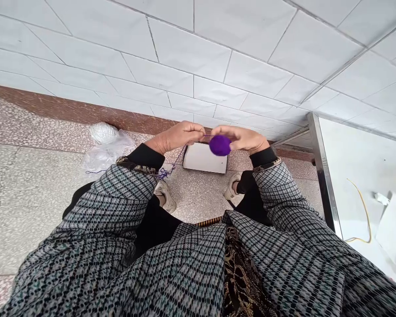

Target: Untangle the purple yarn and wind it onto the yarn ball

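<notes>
Purple yarn ball (219,145) held in the air between both hands, above the floor, gripped by the curled fingers of the right hand (241,138). Left hand (175,137) closed in a pinch, fingertips just beside the ball, apparently on a thin purple strand (179,161); exact contact hidden. Strand drops to a loose purple tangle (165,174) by the left cuff. Below the hands, a white box (204,157) lies on the terrazzo floor (29,207), beyond the person's shoes. Further left on the floor, a white bundle (103,133) rests at a clear plastic bag (108,154). To the right, a steel-edged white counter (323,171) carries a yellow wire (366,211)
</notes>
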A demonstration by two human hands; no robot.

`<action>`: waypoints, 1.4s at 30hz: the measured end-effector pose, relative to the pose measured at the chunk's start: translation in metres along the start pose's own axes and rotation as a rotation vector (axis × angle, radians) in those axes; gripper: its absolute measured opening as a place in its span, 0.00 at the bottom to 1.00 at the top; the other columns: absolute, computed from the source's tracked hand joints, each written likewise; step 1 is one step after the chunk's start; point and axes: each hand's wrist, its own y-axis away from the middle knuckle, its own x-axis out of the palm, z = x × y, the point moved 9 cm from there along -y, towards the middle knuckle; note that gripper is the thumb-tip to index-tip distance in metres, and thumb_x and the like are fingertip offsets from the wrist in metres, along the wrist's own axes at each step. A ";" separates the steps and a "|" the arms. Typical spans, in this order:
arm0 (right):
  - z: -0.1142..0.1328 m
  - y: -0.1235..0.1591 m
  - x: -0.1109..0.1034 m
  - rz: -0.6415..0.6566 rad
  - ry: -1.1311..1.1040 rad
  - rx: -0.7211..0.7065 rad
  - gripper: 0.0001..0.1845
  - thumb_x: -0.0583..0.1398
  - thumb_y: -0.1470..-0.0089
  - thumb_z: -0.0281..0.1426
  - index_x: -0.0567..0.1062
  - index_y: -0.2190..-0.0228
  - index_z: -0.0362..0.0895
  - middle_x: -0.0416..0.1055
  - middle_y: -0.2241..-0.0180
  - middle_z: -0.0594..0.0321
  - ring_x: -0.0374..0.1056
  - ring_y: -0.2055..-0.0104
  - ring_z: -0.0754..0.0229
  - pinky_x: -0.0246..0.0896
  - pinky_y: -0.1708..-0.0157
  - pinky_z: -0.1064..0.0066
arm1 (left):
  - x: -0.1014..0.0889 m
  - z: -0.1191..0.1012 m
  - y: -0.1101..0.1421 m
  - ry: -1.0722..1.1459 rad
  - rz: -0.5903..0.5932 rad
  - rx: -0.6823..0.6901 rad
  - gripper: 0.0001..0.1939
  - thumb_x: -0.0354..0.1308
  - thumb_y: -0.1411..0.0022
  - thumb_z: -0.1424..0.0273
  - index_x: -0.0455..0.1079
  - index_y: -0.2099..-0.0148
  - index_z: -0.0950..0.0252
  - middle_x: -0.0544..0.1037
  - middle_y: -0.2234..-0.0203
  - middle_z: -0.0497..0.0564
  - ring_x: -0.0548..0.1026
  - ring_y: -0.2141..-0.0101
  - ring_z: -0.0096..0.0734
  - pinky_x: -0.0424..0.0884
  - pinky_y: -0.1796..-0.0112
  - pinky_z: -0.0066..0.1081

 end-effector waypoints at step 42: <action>-0.013 -0.009 -0.001 -0.065 0.068 0.064 0.36 0.78 0.56 0.43 0.71 0.51 0.45 0.74 0.52 0.57 0.71 0.52 0.56 0.73 0.50 0.63 | -0.002 0.004 -0.005 0.036 0.061 0.017 0.13 0.57 0.33 0.72 0.69 0.73 0.63 0.67 0.78 0.48 0.64 0.74 0.29 0.62 0.66 0.29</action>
